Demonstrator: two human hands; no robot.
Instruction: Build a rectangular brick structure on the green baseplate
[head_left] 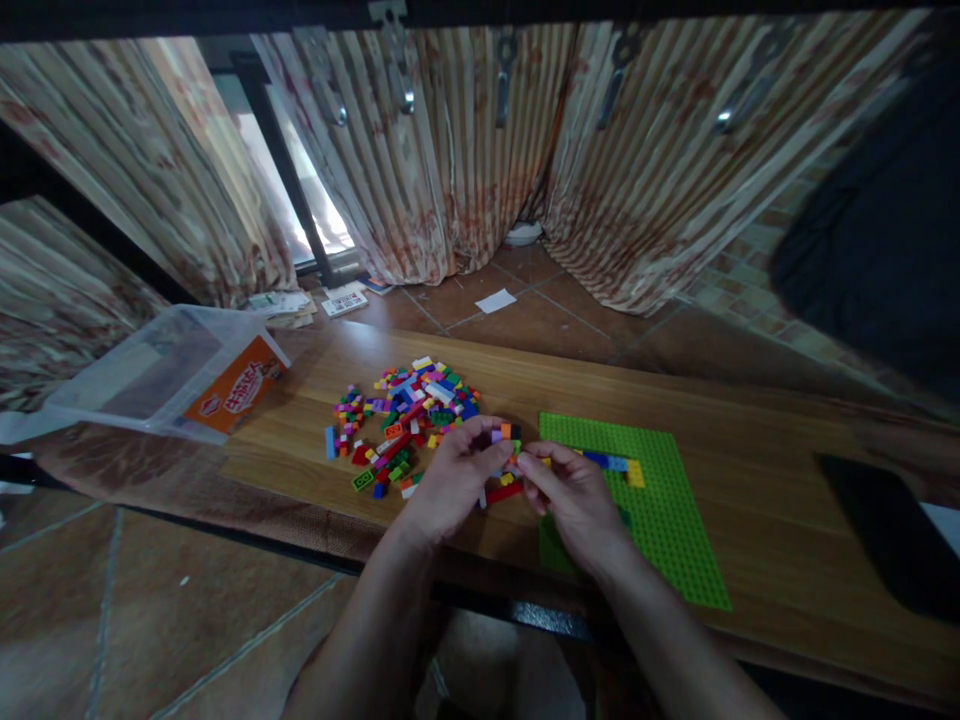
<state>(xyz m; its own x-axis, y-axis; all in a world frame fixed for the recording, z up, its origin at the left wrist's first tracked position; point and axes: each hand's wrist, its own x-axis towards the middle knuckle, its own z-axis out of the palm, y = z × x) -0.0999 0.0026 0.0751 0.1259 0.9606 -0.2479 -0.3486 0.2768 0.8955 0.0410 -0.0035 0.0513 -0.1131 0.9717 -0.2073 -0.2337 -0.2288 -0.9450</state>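
My left hand [450, 480] is closed around a small cluster of toy bricks [507, 433], with orange, purple, black and green showing above the thumb. Thumb and forefinger of my right hand [581, 497] pinch the cluster's right side, and the fingertips of both hands nearly meet. Part of the cluster is hidden by the fingers. Below my right forearm and hand lies a green studded baseplate [667, 540]. Joined to it is a row of blue bricks [604, 460] ending in a yellow brick [635, 473]; my right hand covers the row's left part.
A heap of mixed bricks [420, 395] spreads left of my hands, with a red brick [504, 492] just below them. The clear plastic box [165, 415] stands at the table's left end. A dark flat object [889, 530] lies far right, near a person in dark clothing [877, 230].
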